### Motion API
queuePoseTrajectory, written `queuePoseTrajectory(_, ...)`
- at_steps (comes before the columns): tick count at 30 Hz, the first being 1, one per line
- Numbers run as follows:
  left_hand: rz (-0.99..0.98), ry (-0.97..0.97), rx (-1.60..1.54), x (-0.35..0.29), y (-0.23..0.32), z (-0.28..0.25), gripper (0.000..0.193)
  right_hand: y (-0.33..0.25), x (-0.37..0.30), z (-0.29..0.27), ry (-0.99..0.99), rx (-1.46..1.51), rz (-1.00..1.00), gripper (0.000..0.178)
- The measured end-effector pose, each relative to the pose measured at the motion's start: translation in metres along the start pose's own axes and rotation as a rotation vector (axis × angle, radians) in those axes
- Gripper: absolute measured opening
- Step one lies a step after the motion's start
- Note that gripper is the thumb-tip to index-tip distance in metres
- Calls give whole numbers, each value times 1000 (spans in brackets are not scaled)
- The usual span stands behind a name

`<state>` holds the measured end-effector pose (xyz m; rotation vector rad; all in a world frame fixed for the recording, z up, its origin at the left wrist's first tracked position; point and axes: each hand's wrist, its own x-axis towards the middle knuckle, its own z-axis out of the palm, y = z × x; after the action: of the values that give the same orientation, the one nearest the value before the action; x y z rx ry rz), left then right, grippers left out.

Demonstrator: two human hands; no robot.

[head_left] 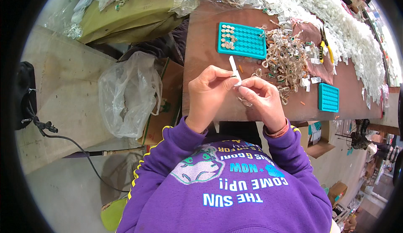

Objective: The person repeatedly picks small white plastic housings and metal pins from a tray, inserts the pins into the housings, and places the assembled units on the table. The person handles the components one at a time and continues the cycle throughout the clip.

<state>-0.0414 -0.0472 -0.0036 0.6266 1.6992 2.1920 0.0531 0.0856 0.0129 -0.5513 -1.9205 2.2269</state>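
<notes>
Over the front of the table, my left hand (208, 90) pinches a slim white strip (235, 68) between thumb and forefinger, its upper end sticking up past the fingertips. My right hand (266, 101) is closed at the strip's lower end, thumb and forefinger meeting there. Fingers partly cover that end, and any smaller piece in them is too small to tell. Just below the right fingers shows a thin clear loop (244, 102); whether it hangs or lies on the table I cannot tell. Beyond the hands is a teal tray (251, 41) with several round pieces at its left.
A tangled pile of cords with small tags (287, 59) covers the brown table (205, 36) to the right. Yellow-handled pliers (326, 50) lie on a cloth (321, 70), near a smaller teal tray (328, 97). White packets (352, 36) heap behind. A clear plastic bag (128, 94) stands left.
</notes>
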Motion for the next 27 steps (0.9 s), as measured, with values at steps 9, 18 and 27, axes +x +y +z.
queuePoseTrajectory(9,281,30,296,0,-9,3,19,3,-3,11,158,-436,-313,9)
queuePoseTrajectory(18,140,-26,235,0,-4,1,17,-3,-3,13,227,-620,-425,8)
queuePoseTrajectory(27,-322,49,-615,-7,-7,11,12,11,-4,19,202,-185,-271,7)
